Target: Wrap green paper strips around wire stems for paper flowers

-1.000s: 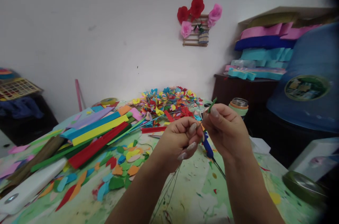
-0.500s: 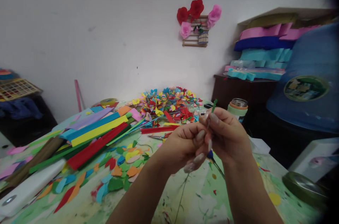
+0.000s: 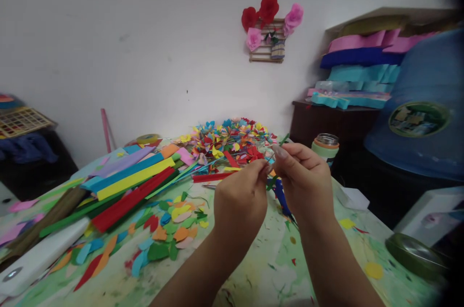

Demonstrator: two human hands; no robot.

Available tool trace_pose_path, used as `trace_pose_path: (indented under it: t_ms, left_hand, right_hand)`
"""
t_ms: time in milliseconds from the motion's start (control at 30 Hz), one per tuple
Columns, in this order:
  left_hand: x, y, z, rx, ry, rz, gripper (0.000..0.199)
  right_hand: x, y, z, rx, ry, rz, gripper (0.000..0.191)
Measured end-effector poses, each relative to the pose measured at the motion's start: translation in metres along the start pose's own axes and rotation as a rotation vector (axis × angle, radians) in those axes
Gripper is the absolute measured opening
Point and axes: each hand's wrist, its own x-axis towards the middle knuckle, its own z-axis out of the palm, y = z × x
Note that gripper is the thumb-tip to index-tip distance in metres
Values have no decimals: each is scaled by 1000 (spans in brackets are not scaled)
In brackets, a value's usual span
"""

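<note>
Wire [image 3: 271, 156] is pinched by the fingers of our left hand [image 3: 239, 196] and right hand [image 3: 308, 183], green tip [image 3: 285, 139] poking above; our left has turned its back toward us, suggesting twisting. Petals [image 3: 181, 234] and strips [image 3: 135, 180] litter our table [image 3: 261, 258]; flowers [image 3: 232, 135] heap against the wall [image 3: 145, 55]

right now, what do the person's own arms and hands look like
The left arm and right arm are bare, with no sleeves, watches or bracelets in view. The left grip and right grip are ungloved hands, with no rings showing. The right thumbnail looks long and shiny, perhaps polished.
</note>
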Motion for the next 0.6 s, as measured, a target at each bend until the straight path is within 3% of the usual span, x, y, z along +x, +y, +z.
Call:
trace_pose_path:
  t_ms: [167,300,433,600]
  left_hand:
    - [9,2,-10,-595,-186,-422,17]
    - [13,3,-15,-1056,-338,-650,25]
    - [14,-3,-16,-1326,-618,-720,28]
    - [16,-15,-17,-1530,-951,-705,31]
  right_hand:
    - [0,-3,2,78,-82,100,18]
    - [-2,-4,4,141,-172,130,17]
    - [-2,-5,1,155,-243,108,18]
    - [-4,-7,-3,151,-452,143,13]
